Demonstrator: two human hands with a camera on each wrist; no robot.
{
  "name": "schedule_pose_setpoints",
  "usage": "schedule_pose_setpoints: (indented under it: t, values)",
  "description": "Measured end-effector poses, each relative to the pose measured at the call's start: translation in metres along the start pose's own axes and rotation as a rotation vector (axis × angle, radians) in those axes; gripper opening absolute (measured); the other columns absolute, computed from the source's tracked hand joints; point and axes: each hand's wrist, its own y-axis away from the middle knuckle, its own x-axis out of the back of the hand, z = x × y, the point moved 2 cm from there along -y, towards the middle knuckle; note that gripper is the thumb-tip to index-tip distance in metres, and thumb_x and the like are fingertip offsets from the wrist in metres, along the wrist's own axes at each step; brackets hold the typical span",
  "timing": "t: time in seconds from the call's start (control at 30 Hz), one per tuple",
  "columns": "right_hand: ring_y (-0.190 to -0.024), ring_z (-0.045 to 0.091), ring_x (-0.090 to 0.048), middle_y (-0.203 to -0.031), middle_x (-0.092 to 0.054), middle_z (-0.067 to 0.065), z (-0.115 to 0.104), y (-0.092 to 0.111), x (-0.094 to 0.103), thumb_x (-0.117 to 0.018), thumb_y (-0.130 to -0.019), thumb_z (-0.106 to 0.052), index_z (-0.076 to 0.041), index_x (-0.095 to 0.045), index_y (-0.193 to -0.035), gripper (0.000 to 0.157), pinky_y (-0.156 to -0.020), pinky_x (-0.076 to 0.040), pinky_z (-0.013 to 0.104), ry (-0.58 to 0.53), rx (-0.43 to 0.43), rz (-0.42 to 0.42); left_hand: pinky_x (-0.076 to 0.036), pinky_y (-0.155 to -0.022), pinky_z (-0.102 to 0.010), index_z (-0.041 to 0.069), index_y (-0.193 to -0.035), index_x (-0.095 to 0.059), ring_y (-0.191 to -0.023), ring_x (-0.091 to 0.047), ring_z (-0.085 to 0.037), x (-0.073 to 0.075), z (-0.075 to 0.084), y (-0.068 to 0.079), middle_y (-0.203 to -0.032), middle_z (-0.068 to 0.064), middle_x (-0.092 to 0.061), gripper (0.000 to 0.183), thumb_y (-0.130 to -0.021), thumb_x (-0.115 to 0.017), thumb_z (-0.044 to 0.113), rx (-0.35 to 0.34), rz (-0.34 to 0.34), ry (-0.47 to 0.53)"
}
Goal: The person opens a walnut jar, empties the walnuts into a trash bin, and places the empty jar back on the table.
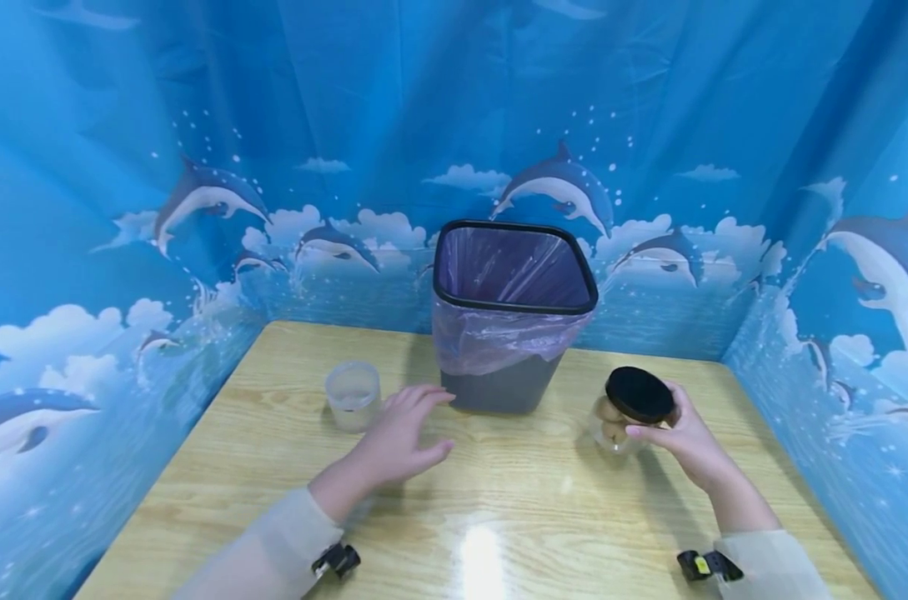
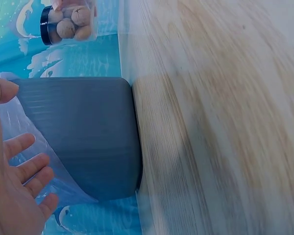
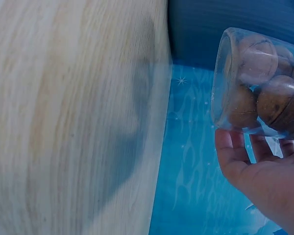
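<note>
My right hand grips a clear jar with a black lid, fingers and thumb around its upper part. Round brown walnuts fill much of the jar. In both wrist views the jar's base is apart from the wooden table, so it is held up in the air. Spread and relaxed, my left hand holds nothing. It hovers over the table, with its fingertips near the lower front of a grey trash bin. Left of that hand stands a small translucent cup.
The bin has a black rim and a purple plastic liner folded over its edge. It stands at the back of the wooden table. A blue dolphin-print curtain surrounds the table's back and sides.
</note>
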Motion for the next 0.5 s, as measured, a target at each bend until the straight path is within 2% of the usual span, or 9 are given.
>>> schedule_pose_setpoints:
  t: [0.13,0.23,0.37,0.5]
  values:
    - [-0.119,0.007,-0.039,-0.148,-0.029,0.014,-0.002,0.001,-0.002,-0.073,-0.09,-0.006,-0.002,-0.013,-0.152,0.086,-0.085,-0.046,0.017,0.0,0.02,-0.002,-0.03,-0.111,-0.058,0.01,-0.145,-0.049,-0.133,-0.045,-0.031,-0.002,0.003,-0.002,-0.144,-0.011,-0.051,0.069,-0.087,-0.071,0.04,-0.011,0.004,0.009]
    - [-0.117,0.003,-0.042,-0.143,-0.035,0.008,-0.003,0.004,-0.004,-0.073,-0.089,-0.005,-0.003,-0.016,-0.151,0.084,-0.086,-0.046,0.017,-0.006,0.041,-0.011,-0.029,-0.112,-0.059,0.009,-0.147,-0.047,-0.134,-0.045,-0.032,-0.004,0.005,-0.003,-0.145,-0.01,-0.051,0.071,-0.087,-0.072,0.039,-0.013,0.005,0.017]
    - [-0.114,0.001,-0.046,-0.135,-0.041,-0.004,-0.006,0.009,-0.008,-0.072,-0.089,-0.003,-0.009,-0.022,-0.149,0.079,-0.085,-0.048,0.019,-0.042,0.064,-0.028,-0.028,-0.113,-0.059,0.01,-0.148,-0.045,-0.135,-0.044,-0.031,-0.006,0.008,-0.005,-0.146,-0.01,-0.051,0.072,-0.087,-0.071,0.039,-0.016,0.0,0.026]
    - [-0.114,0.0,-0.049,-0.133,-0.042,-0.01,-0.009,0.014,-0.011,-0.071,-0.089,0.0,-0.015,-0.025,-0.148,0.076,-0.085,-0.049,0.021,-0.073,0.095,-0.053,-0.028,-0.113,-0.057,0.01,-0.149,-0.043,-0.136,-0.043,-0.03,-0.01,0.011,-0.007,-0.148,-0.009,-0.049,0.073,-0.088,-0.07,0.04,-0.015,-0.005,0.037]
